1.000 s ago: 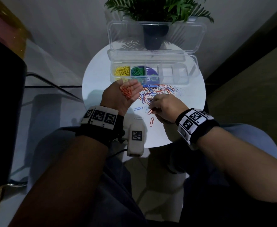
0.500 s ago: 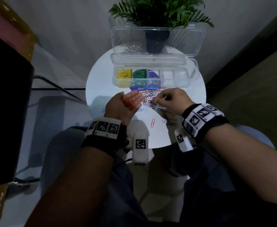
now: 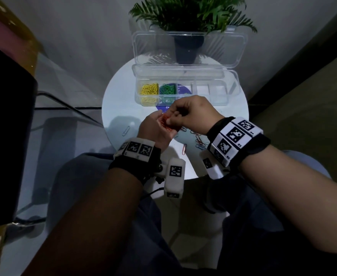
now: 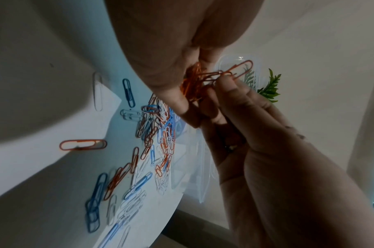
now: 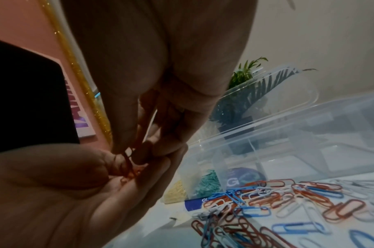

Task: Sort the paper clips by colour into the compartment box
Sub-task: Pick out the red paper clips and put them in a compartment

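Observation:
My left hand [image 3: 158, 124] is cupped palm-up over the white round table [image 3: 119, 108] and holds a bunch of orange paper clips [image 3: 165, 122], with the thumb bent in over them. My right hand [image 3: 170, 118] reaches across from the right, and its fingertips [image 4: 224, 82] pinch an orange clip [image 4: 237, 70] at that bunch. The clear compartment box [image 3: 219, 96] lies open behind the hands. Yellow clips [image 3: 149, 89] fill its leftmost compartment and green clips [image 3: 168, 89] the one beside it. A mixed pile of orange, blue and white clips [image 5: 266, 201] lies on the table below the hands.
The box lid [image 3: 189, 48] stands up against a potted plant [image 3: 185, 18] at the table's back. Single clips lie apart: an orange one [image 3: 184, 149] near the front edge and a pale one [image 3: 126, 130] at the left. My knees are under the table.
My right hand has left the pile on the table and come up to the left palm with an orange clip. The left hand has cupped more tightly round its bunch.

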A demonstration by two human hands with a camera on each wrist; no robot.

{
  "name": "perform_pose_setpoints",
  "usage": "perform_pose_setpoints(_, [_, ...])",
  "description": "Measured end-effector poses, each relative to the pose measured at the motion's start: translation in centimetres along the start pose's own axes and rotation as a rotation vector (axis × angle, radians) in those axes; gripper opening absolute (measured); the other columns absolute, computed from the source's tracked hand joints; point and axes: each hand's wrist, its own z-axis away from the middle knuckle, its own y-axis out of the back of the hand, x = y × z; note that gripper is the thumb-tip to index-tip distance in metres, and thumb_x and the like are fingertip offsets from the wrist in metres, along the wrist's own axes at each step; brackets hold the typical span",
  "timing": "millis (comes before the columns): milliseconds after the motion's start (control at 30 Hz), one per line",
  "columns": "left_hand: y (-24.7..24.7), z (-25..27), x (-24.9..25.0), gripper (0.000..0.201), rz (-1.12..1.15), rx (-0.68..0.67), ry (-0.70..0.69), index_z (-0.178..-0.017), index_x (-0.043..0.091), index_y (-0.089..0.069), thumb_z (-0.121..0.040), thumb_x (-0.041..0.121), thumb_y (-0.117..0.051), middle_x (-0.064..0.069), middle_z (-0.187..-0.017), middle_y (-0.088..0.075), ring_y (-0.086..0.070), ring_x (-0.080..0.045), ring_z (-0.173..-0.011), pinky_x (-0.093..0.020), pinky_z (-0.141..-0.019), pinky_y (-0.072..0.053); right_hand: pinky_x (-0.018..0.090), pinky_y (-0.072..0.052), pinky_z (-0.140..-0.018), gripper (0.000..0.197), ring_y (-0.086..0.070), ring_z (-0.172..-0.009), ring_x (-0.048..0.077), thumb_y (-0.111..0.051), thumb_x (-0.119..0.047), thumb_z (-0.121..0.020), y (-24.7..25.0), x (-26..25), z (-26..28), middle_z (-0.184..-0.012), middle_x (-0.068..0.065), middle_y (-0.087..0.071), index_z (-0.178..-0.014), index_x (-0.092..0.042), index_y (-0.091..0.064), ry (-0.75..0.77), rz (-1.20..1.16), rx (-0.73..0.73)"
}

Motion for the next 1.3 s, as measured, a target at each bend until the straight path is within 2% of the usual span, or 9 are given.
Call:
perform_pose_setpoints(67, [0.1, 0.0, 0.2, 0.036, -0.005, 0.012, -0.027, -0.090, 0.001, -0.059, -0.101, 0.019, -0.029, -0.012, -0.077, -0.070, -0.068, -0.017, -0.066, -0.024, -0.060, -0.056, 0.022, -0.052, -0.076, 0.018, -0.062, -0.071, 0.010, -0.075, -0.011, -0.075, 0.3, -0.2, 0.1, -0.083, 0.006, -0.071, -0.093, -0.010, -0.073, 0.017, -0.004, 0.004])
perform_pose_setpoints(167, [0.1, 0.0, 0.5, 0.040, -0.014, 0.029, -0.058, -0.091, 0.000, -0.058, -0.102, 0.024, -0.027, -0.014, -0.081, -0.068, -0.065, -0.020, -0.074, -0.031, -0.071, -0.051, 0.027, -0.055, -0.078, 0.014, -0.068, -0.081, 0.017, -0.071, -0.013, -0.078, 1.0, 0.0, 0.3, -0.087, 0.006, -0.073, -0.093, -0.012, -0.073, 0.013, 0.001, 0.112])
perform_pose_setpoints(267, [0.3, -0.1, 1.0, 0.047, -0.076, 0.061, -0.060, -0.088, 0.002, -0.062, -0.102, 0.026, -0.024, -0.011, -0.074, -0.072, -0.068, -0.017, -0.073, -0.027, -0.077, -0.050, 0.026, -0.052, -0.076, 0.007, -0.064, -0.076, 0.017, -0.068, -0.014, -0.081, 1.7, 1.6, 0.8, -0.078, 0.001, -0.067, -0.086, -0.011, -0.071, -0.067, -0.020, 0.235])
perform_pose_setpoints(367, [0.6, -0.2, 1.4, 0.048, -0.065, 0.064, -0.056, -0.087, 0.004, -0.062, -0.101, 0.027, -0.023, -0.009, -0.073, -0.072, -0.071, -0.015, -0.067, -0.026, -0.078, -0.050, 0.022, -0.043, -0.072, 0.013, -0.059, -0.076, 0.017, -0.062, -0.017, -0.084, 1.4, 4.0, 1.8, -0.083, 0.009, -0.069, -0.082, -0.006, -0.069, -0.179, 0.237, 0.145])
perform_pose_setpoints(467, [0.7, -0.4, 1.5, 0.049, -0.053, 0.062, -0.046, -0.086, 0.005, -0.063, -0.102, 0.028, -0.023, -0.009, -0.073, -0.073, -0.072, -0.015, -0.066, -0.027, -0.075, -0.052, 0.025, -0.043, -0.080, 0.018, -0.060, -0.096, 0.027, -0.055, -0.016, -0.086, 0.4, 5.8, 2.6, -0.100, 0.013, -0.068, -0.092, -0.007, -0.069, -0.292, 0.488, -0.002])
perform_pose_setpoints(533, [0.7, -0.3, 1.5, 0.049, -0.065, 0.061, -0.046, -0.086, 0.005, -0.063, -0.102, 0.028, -0.023, -0.009, -0.073, -0.073, -0.072, -0.015, -0.066, -0.024, -0.070, -0.055, 0.027, -0.044, -0.083, 0.018, -0.059, -0.102, 0.028, -0.056, -0.014, -0.085, -0.1, 6.4, 2.8, -0.105, 0.013, -0.067, -0.096, -0.008, -0.069, -0.327, 0.506, -0.015])
perform_pose_setpoints(833, [0.5, -0.4, 1.3, 0.047, -0.092, 0.078, -0.055, -0.087, 0.004, -0.062, -0.101, 0.027, -0.023, -0.009, -0.071, -0.073, -0.071, -0.014, -0.065, -0.025, -0.073, -0.053, 0.022, -0.041, -0.076, 0.015, -0.061, -0.093, 0.024, -0.056, -0.016, -0.087, -0.6, 6.5, 1.6, -0.097, 0.008, -0.070, -0.091, -0.010, -0.069, -0.259, 0.316, 0.129])
perform_pose_setpoints(1000, [0.5, -0.4, 1.5, 0.047, -0.126, 0.086, -0.059, -0.088, 0.005, -0.062, -0.102, 0.027, -0.023, -0.008, -0.072, -0.073, -0.071, -0.013, -0.066, -0.023, -0.068, -0.055, 0.027, -0.042, -0.080, 0.028, -0.057, -0.096, 0.024, -0.072, -0.032, -0.077, -0.6, 6.5, 1.7, -0.102, 0.010, -0.061, -0.093, -0.009, -0.067, -0.261, 0.492, -0.031])
perform_pose_setpoints(1300, [0.5, -0.1, 1.6, 0.046, -0.148, 0.087, -0.059, -0.088, 0.006, -0.061, -0.101, 0.027, -0.023, -0.006, -0.070, -0.073, -0.071, -0.012, -0.065, -0.021, -0.064, -0.055, 0.031, -0.044, -0.081, 0.018, -0.056, -0.098, 0.029, -0.056, -0.017, -0.084, -1.7, 6.0, 1.3, -0.105, 0.014, -0.057, -0.096, -0.006, -0.065, -0.158, 0.559, -0.072])
